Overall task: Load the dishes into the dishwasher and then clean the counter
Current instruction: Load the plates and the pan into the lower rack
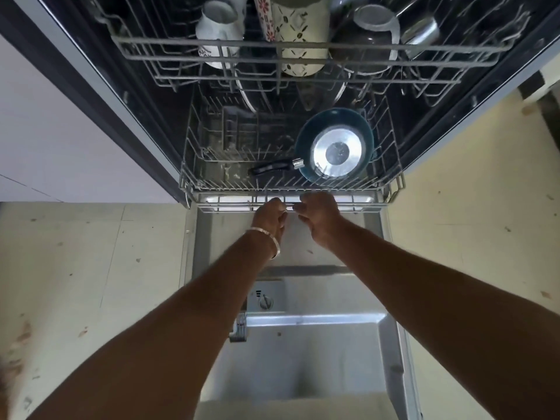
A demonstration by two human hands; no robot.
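Nearest me, the dishwasher door (303,344) lies open under my arms. Both hands, left (270,215) and right (319,213), curl round the lower rack's (212,204) front rail. Just beyond them sits the pan (333,147). I judge the rack stiff and heavy; hold it centrally.

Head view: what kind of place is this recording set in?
Most likely a home kitchen. An open dishwasher with mugs in its upper rack, a frying pan in the lower rack, both hands gripping its front rail.
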